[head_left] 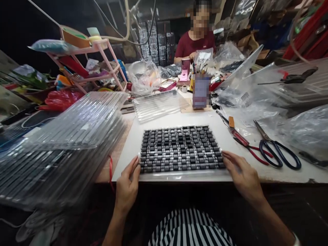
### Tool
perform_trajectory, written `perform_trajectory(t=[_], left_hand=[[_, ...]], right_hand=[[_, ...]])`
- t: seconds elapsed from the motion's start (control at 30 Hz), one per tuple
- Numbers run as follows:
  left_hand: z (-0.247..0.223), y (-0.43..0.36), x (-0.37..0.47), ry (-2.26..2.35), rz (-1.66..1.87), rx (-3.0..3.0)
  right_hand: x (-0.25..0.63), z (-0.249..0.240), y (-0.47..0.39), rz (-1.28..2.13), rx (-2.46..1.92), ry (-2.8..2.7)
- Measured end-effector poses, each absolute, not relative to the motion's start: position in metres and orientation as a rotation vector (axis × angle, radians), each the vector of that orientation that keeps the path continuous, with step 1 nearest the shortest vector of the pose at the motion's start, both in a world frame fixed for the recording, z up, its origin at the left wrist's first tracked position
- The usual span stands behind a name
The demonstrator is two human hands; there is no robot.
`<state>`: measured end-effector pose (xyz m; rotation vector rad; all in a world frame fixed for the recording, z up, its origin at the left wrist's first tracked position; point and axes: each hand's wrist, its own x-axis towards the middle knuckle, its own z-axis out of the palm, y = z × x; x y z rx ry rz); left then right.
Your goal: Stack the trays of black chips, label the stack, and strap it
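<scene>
Left of the left hand (pixel 128 182), we note stacked clear trays (pixel 79 119). That hand grips the left edge of the filled tray (pixel 179 176), dark parts (pixel 179 149) inside, between both hands. Right hand (pixel 242 174) grips its right edge; rightward of it, red-handled pliers (pixel 248 146), then scissors (pixel 268 139).

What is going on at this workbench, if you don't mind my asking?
A person's left grip and right grip hold opposite sides of a clear tray filled with rows of small black parts, over a white board. A stack of clear trays is to the left; scissors lie to the right. Across the table, a co-worker in a maroon shirt looks down.
</scene>
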<state>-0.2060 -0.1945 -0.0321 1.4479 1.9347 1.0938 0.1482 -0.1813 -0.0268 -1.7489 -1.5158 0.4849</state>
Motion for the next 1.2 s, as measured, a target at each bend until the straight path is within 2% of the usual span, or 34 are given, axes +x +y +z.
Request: perform_trajectory(t=[0.5,0.77,1.03,1.2], left_hand=[[-0.038,-0.186,-0.215,2.009,1.029,1.638],[-0.051,-0.184,-0.212,1.976,0.628,2.135],[-0.049,-0.183,-0.217,1.948,0.655,2.025],[-0.053,-0.179,-0.213,1.973,0.584,2.207]], right_hand=[[0.148,-0.037,-0.172,0.457,-1.778,-1.418],[0.149,-0.038,-0.146,0.442,-1.718,-1.483],[0.146,-0.04,-0.151,0.433,-1.708,-1.456],[0.145,-0.038,-0.152,0.4,-1.707,-1.472]])
